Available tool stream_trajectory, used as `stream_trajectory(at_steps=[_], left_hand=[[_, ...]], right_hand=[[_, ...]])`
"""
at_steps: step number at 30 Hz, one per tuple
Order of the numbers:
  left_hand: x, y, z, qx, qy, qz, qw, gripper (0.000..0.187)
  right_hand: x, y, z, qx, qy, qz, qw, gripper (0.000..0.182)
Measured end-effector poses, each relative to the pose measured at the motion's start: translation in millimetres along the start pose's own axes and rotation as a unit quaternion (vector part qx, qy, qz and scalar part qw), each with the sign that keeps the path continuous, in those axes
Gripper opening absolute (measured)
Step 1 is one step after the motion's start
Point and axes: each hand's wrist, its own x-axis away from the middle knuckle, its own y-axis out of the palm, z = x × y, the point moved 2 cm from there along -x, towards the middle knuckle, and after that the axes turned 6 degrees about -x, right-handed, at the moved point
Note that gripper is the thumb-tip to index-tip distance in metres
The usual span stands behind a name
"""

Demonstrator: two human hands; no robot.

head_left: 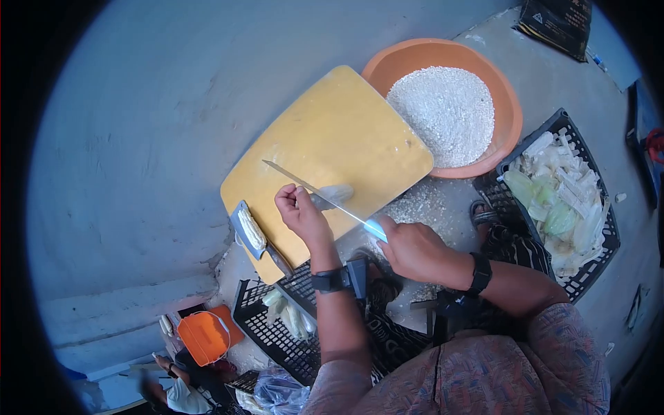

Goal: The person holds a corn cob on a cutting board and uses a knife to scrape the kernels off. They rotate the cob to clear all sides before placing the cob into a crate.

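Note:
My right hand is wrapped round the light blue handle of a long, thin-bladed knife. Its blade points up and left across the yellow board. My left hand, fingers curled in, is just below the blade over the board; I cannot tell what is in those fingers. Behind the blade, close by the left hand, shows a blurred greyish shape. A cleaver with a dark handle lies at the board's lower left edge, with a white corn cob on its blade.
An orange basin full of white kernels stands beyond the board. Right of it, a black crate holds husks. Another black crate with corn sits below the board. Lower left are an orange bucket and another person. Kernels litter the floor.

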Motion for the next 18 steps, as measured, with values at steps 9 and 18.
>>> stream_trajectory(at_steps=[9,18], left_hand=[[8.8,16.8,11.5,0.052,-0.002,0.017,0.999,0.013],[13.4,29.1,16.2,0.053,-0.017,0.011,0.998,0.009]], right_hand=[[6.7,-3.8,4.1,0.006,0.026,-0.03,0.999,0.019],[-18.9,6.8,17.7,0.031,0.027,-0.01,0.999,0.016]])
